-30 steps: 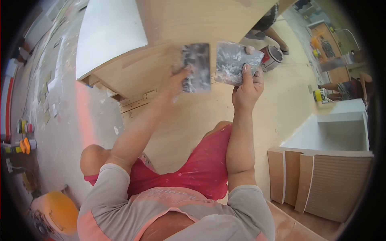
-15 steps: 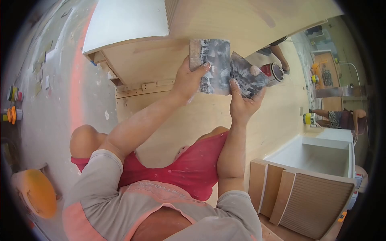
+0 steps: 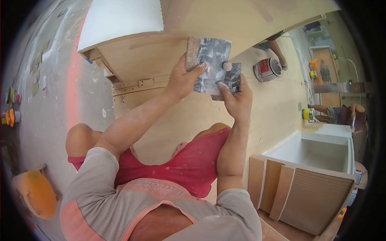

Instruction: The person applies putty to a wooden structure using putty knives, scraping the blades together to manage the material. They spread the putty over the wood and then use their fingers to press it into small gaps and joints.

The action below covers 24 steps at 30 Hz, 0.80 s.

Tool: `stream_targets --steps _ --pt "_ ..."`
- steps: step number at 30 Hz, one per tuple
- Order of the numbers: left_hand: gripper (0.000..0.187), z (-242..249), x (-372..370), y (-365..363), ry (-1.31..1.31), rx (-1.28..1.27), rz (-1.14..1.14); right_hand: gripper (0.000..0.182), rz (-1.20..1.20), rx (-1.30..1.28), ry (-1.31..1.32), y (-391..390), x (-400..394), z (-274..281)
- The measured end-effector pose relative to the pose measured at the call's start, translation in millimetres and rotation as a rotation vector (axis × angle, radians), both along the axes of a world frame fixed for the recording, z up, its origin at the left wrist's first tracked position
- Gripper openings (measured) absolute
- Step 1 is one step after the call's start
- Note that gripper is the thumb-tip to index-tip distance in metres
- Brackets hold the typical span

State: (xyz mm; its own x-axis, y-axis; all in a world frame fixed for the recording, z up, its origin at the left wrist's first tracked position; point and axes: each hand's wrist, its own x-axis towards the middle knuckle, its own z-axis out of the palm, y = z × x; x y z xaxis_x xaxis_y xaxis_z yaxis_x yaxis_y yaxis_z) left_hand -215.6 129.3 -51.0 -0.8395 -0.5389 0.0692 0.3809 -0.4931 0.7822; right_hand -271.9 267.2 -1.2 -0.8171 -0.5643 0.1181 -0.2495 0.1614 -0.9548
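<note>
My left hand (image 3: 181,81) is closed on a wide putty knife (image 3: 213,52), its thumb lying across the grey, putty-smeared blade. A smaller putty knife (image 3: 234,77) is gripped in my right hand (image 3: 238,100), thumb on its face. The two blades overlap in this view, the left one covering part of the right one. At the left blade's right edge sits a small pale lump of putty (image 3: 227,66), overlapping the smaller blade.
A can with a red label (image 3: 263,69) stands beyond my right hand. Above my hands is a wooden cabinet panel (image 3: 161,56); a white-lined drawer box (image 3: 299,201) is at lower right. Another person's leg (image 3: 277,52) shows behind the can, and another person (image 3: 350,114) is at far right.
My right hand has moved left, bringing the smaller putty knife from beside the wide one to partly behind it. The putty lump now sits at the wide blade's edge, and the can is uncovered.
</note>
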Motion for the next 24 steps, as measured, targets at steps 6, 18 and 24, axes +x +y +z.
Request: stream_targets --steps 6,18,24 --pt "0.032 -7.6 -1.6 2.6 0.002 -0.128 -0.057 0.026 0.138 0.332 0.064 15.9 -10.8 -5.4" --pt "0.033 1.1 -32.1 -0.9 -0.010 0.189 0.001 0.014 -0.338 -0.366 -0.376 56.4 -37.1 -16.1" --pt "0.032 2.4 -41.6 6.0 0.138 0.096 0.014 0.016 -0.285 -0.427 -0.431 65.6 -37.8 -18.9"
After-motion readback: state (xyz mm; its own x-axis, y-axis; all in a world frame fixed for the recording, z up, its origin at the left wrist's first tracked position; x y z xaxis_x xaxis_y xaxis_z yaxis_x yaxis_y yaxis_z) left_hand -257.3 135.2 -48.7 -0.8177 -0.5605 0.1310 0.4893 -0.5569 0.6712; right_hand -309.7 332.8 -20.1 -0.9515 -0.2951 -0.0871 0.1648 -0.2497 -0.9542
